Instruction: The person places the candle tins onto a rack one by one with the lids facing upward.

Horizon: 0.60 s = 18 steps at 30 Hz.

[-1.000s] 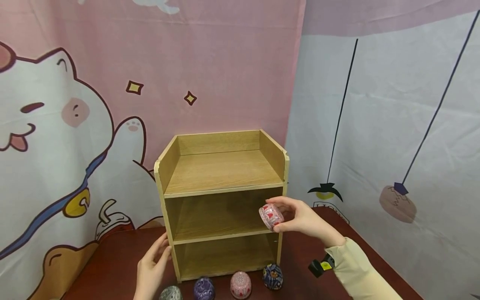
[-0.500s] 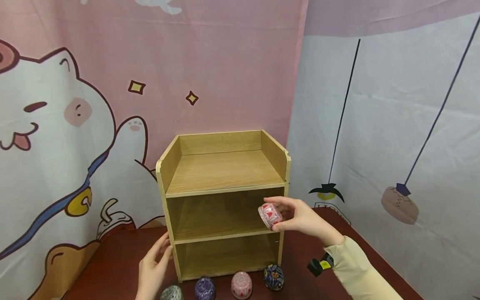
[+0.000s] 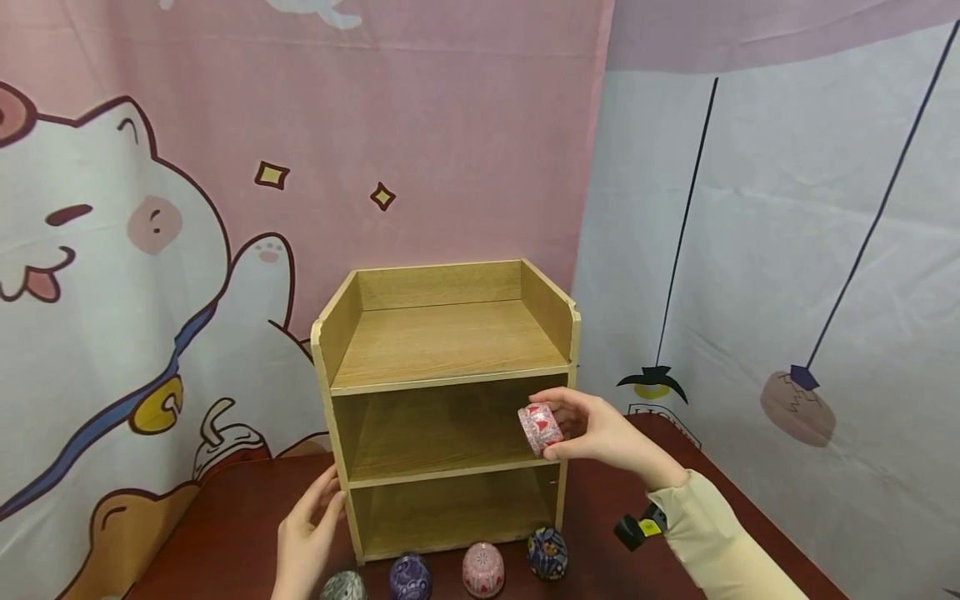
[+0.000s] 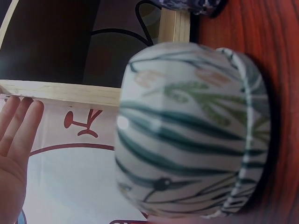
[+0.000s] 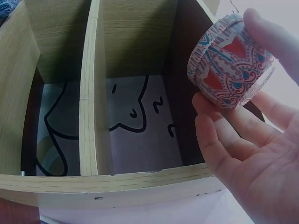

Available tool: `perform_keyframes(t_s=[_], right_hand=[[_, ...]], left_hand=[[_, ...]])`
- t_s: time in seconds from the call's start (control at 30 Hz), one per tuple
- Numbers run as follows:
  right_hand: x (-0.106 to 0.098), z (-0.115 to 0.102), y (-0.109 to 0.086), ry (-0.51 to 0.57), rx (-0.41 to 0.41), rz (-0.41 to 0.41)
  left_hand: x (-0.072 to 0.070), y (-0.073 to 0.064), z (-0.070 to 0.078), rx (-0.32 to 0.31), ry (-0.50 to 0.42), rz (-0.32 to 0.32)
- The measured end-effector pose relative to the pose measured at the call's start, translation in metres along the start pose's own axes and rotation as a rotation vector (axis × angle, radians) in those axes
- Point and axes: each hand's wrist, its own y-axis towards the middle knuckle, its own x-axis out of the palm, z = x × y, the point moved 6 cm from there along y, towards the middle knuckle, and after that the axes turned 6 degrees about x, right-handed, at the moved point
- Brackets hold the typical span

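Observation:
My right hand (image 3: 603, 435) pinches a small round tin (image 3: 540, 428) with a pink pattern and red hearts. It holds this tin tilted, in front of the right part of a wooden shelf's (image 3: 450, 337) middle compartment. In the right wrist view, thumb and fingertips grip the patterned tin (image 5: 232, 65) at its sides. My left hand (image 3: 303, 535) rests on the shelf's left side panel, fingers fairly straight. The left wrist view shows its fingers (image 4: 25, 128) at the panel's edge, beside a large, near tin with green leaves (image 4: 187, 135).
Before the shelf, a row of tins stands on the dark red table (image 3: 225, 517): leaf-patterned (image 3: 342, 587), purple (image 3: 409, 577), pink with hearts (image 3: 482, 570) and dark blue floral (image 3: 547, 553). A printed curtain (image 3: 465, 125) hangs behind. A black strap device (image 3: 640, 531) is on my right wrist.
The tin in my right hand has tipped slightly and risen a little. My left hand stays on the shelf's side, and the tins on the table have not moved.

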Motion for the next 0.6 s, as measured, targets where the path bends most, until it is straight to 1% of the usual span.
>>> perform_keyframes(t_s=[0.27,0.47,0.6], right_hand=[[0.0024,-0.0013,0.0019,-0.001,-0.008,-0.002],[0.0041,-0.0044,0.0027,-0.007,-0.004,-0.007],[0.0058,-0.0053,0.0031,0.010,0.001,-0.024]], left_hand=[[-0.0005,0.0001,-0.0011,0.011,0.003,0.007],[-0.0005,0.0005,0.0003,0.023,-0.013,0.011],[-0.0001,0.0004,0.0004,0.025,0.004,0.008]])
